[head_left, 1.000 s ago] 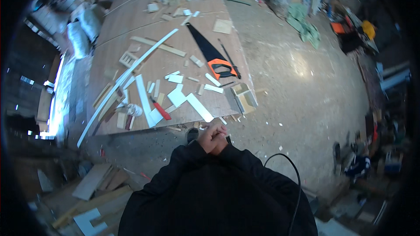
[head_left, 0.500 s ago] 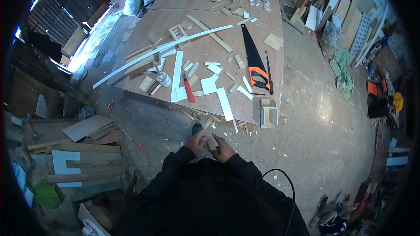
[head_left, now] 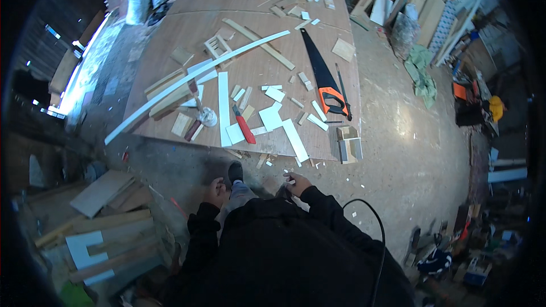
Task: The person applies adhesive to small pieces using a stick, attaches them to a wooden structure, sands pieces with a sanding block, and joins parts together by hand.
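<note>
My left hand [head_left: 215, 192] hangs low in front of my body, short of the table's near edge, with its fingers loosely bent and nothing visible in them. My right hand [head_left: 297, 184] is held apart from it, fingers half bent and spread, and I see nothing in it either. Beyond them, on the wooden table [head_left: 187, 23], a red-handled knife [head_left: 244, 128] lies among white offcuts [head_left: 270, 116]. A handsaw [head_left: 323, 77] with an orange and black handle rests to the right, next to a thin dark file-like tool [head_left: 343, 91].
A long white strip [head_left: 199, 84] lies across the table's left part near a small jar [head_left: 207, 117]. At the near right corner sits a small wooden box-like piece [head_left: 348, 144]. Boards [head_left: 102, 193] are stacked low on the left. A black cable [head_left: 375, 222] loops beside my right arm.
My hands were close together in front of me and have parted, left hand to the left and right hand slightly right. The view has shifted, so the table appears farther left.
</note>
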Available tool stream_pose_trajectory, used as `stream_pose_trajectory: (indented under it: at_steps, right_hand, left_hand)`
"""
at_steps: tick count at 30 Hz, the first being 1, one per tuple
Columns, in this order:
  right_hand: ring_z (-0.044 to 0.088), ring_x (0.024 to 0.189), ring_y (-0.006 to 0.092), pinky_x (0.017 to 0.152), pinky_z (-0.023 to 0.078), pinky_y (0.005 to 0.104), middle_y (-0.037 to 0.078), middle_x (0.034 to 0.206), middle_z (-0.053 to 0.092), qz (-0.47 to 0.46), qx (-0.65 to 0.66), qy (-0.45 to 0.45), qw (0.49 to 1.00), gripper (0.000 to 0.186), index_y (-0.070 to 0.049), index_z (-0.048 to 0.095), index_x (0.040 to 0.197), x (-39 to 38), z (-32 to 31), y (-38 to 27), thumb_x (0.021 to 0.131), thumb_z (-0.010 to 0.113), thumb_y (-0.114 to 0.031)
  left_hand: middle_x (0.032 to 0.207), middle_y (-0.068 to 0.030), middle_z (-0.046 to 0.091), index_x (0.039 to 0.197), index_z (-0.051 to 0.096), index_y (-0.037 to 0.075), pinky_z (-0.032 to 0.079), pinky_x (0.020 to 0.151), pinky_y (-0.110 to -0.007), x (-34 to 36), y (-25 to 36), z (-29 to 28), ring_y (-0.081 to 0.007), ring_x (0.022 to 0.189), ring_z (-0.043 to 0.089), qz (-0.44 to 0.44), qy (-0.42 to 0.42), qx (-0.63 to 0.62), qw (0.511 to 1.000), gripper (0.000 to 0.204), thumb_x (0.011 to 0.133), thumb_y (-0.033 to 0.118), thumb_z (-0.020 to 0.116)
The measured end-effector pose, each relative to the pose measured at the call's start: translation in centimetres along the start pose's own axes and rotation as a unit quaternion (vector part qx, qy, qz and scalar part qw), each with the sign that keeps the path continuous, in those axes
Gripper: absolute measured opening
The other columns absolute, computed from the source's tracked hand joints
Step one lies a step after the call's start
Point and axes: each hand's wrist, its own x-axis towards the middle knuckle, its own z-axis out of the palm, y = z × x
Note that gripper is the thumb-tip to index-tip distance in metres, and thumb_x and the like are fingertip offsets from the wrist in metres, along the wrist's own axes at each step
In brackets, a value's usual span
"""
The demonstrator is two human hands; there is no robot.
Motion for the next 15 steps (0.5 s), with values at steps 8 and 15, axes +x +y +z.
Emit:
stream_pose_trajectory:
  at_steps: [8,15]
  right_hand:
    - [0.065,0.086,0.0322,0.081,0.053,0.0401,0.016,0.096,0.067,0.018,-0.035,0.213,0.976,0.028,-0.011,0.069,0.107,11.7,-1.5,-6.6,0.081,0.064,-0.022]
    - [0.054,0.113,0.0354,0.094,0.047,0.0444,0.01,0.118,0.058,0.085,-0.126,0.325,0.933,0.038,-0.021,0.066,0.109,18.4,-3.7,-10.6,0.075,0.075,-0.035]
  left_hand:
    - [0.104,-0.0152,0.065,0.127,0.052,0.004,0.052,0.079,-0.035,5.8,-6.0,-9.0,-0.0235,0.089,0.065,0.001,-0.002,-0.022,1.0,0.037,0.095,0.021,0.056]
    - [0.104,-0.0141,0.063,0.125,0.053,0.002,0.051,0.078,-0.033,6.7,-6.6,-13.9,-0.0187,0.089,0.062,-0.029,-0.021,-0.041,0.999,0.038,0.092,0.019,0.059]
